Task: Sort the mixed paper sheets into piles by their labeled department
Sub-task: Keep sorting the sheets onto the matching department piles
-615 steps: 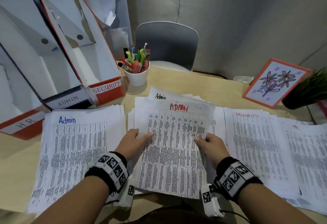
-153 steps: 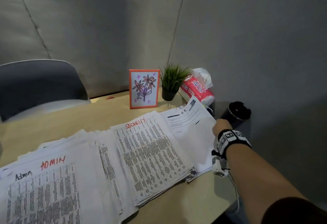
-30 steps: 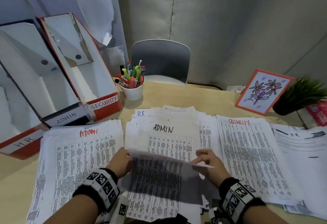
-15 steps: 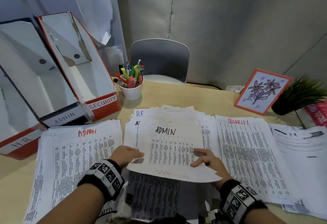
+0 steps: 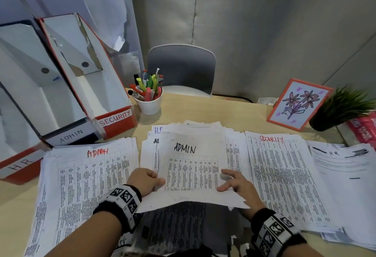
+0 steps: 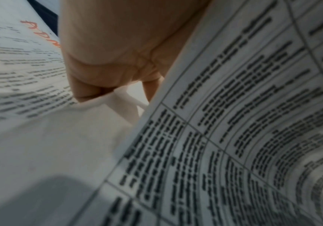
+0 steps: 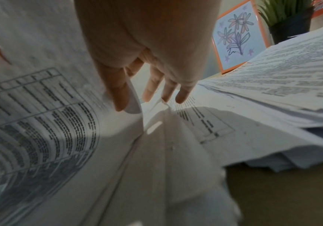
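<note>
A printed sheet headed ADMIN in black hangs a little above the mixed middle pile, casting a shadow on it. My left hand pinches its left edge, thumb on top, fingers curled. At the right edge my right hand has its thumb on the sheet; the edge runs between thumb and forefinger, the fingers spread straight. Sorted piles lie alongside: ADMIN on the left, SECURITY and HR on the right.
Three file boxes labelled SECURITY, ADMIN and HR stand at the back left. Behind the piles are a cup of pens, a flower card, a potted plant and a grey chair.
Over the last second the near end of the black ADMIN sheet rose off the middle pile and drifted slightly left, held by both hands. The red ADMIN sheet now tops the left pile.
</note>
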Available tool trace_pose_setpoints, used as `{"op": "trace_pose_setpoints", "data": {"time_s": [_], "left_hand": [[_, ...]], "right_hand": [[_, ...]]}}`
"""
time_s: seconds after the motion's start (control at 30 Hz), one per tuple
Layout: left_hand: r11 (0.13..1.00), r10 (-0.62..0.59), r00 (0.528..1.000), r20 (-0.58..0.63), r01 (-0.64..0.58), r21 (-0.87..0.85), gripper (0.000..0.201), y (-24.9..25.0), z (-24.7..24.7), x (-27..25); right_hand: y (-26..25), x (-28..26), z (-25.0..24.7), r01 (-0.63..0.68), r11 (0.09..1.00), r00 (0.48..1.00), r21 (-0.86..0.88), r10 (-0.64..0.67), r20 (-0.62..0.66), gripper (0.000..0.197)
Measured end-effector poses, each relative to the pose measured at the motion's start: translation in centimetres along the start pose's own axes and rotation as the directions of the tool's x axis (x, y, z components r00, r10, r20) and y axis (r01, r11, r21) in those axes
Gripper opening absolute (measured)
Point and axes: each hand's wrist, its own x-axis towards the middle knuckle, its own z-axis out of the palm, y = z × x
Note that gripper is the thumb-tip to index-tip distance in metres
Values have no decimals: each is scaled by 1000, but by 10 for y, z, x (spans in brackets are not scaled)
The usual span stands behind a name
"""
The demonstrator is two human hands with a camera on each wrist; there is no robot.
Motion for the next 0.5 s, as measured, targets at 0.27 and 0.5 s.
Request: {"op": "trace_pose_setpoints", "data": {"time_s": [0.27, 0.5], "left_hand": [[985, 93, 991, -93, -105, -134, 39, -14, -13, -7], [966, 76, 971, -225, -128, -224, 11, -22, -8, -15]], "right_hand": [[2, 12, 2, -87, 993, 982, -85, 71, -173, 22], [-10, 18, 3, -192, 958, 964, -211, 145, -222, 21]]}}
